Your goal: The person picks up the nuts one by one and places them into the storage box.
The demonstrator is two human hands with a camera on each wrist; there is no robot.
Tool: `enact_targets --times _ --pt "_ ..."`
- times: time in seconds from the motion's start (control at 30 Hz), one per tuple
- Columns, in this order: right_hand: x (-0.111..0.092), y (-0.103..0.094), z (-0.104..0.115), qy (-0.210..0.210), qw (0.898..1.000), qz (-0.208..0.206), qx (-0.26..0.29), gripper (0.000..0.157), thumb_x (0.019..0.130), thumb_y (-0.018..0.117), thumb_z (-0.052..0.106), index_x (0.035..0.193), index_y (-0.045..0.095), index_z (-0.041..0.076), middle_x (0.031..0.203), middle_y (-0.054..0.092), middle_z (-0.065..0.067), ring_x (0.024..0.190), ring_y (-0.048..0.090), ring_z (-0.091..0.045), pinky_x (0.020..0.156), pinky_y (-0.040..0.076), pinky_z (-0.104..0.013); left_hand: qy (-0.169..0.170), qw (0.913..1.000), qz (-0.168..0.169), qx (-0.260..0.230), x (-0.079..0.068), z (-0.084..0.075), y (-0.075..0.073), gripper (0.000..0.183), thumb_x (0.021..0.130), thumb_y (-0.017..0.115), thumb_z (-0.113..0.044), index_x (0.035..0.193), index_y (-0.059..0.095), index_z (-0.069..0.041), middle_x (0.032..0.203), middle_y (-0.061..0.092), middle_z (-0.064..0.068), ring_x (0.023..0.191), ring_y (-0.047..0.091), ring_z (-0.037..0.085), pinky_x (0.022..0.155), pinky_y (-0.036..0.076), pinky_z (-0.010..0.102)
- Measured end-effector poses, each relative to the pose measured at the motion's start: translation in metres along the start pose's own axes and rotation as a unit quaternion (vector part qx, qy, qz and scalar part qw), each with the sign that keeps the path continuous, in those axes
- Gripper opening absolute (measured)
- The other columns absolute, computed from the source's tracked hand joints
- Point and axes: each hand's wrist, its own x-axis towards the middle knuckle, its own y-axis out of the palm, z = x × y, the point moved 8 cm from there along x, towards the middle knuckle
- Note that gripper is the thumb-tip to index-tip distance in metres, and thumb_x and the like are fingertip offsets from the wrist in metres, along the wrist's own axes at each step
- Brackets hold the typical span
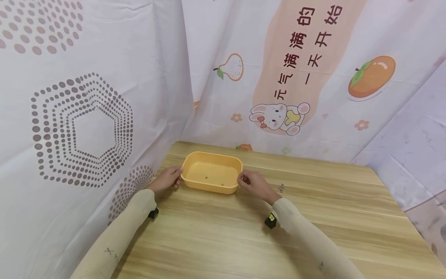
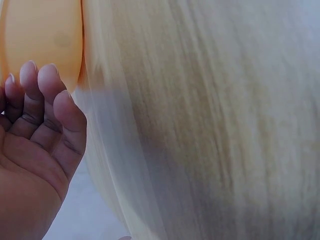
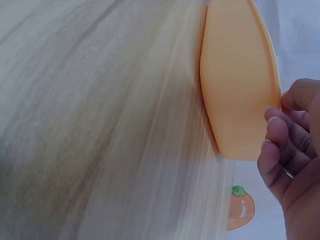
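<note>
A yellow plastic basin, rectangular with rounded corners, sits near the back left of the table. Two tiny dark rings or nuts, too small to tell which, lie on its bottom. My left hand grips the basin's left end, thumb at the rim and fingers below it outside. At the opposite end, my right hand pinches the rim. The right wrist view has the right-hand fingertips against the basin's outer wall, the thumb reaching over the rim. In the left wrist view the left thumb is hidden.
Small dark metal bits lie on the wooden table, right of my right hand. A printed white curtain hangs along the back edge, and another closes in the left side, near my left arm.
</note>
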Motion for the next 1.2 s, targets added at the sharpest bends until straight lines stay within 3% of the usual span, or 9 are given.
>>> enact_targets --times 0.37,0.8,1.2 --pt "-0.004 -0.007 -0.011 0.027 0.999 -0.010 -0.014 0.007 0.093 0.062 0.018 0.090 0.066 0.014 0.070 0.057 0.010 0.062 0.051 -0.008 0.053 0.044 -0.024 -0.001 0.9998 -0.007 0.016 -0.002 -0.001 -0.001 0.037 0.105 0.034 -0.034 0.094 0.052 -0.003 0.076 0.055 0.011 0.062 0.054 0.020 0.055 0.051 0.031" --pt "-0.023 -0.023 -0.046 0.041 0.996 -0.015 -0.079 0.006 0.092 0.063 0.017 0.087 0.064 0.015 0.069 0.055 0.009 0.060 0.049 -0.007 0.053 0.043 -0.024 0.009 0.9997 -0.008 0.020 -0.001 -0.002 0.000 0.037 0.105 0.034 -0.034 0.096 0.053 -0.003 0.077 0.054 0.010 0.062 0.053 0.018 0.055 0.051 0.029" --pt "-0.041 -0.037 -0.078 0.087 0.992 -0.020 -0.087 0.005 0.091 0.064 0.018 0.086 0.063 0.016 0.065 0.054 0.007 0.058 0.048 -0.010 0.054 0.041 -0.027 0.009 0.9998 -0.006 0.019 -0.002 -0.005 0.000 0.037 0.105 0.034 -0.032 0.096 0.052 -0.001 0.079 0.056 0.017 0.064 0.053 0.025 0.056 0.052 0.033"
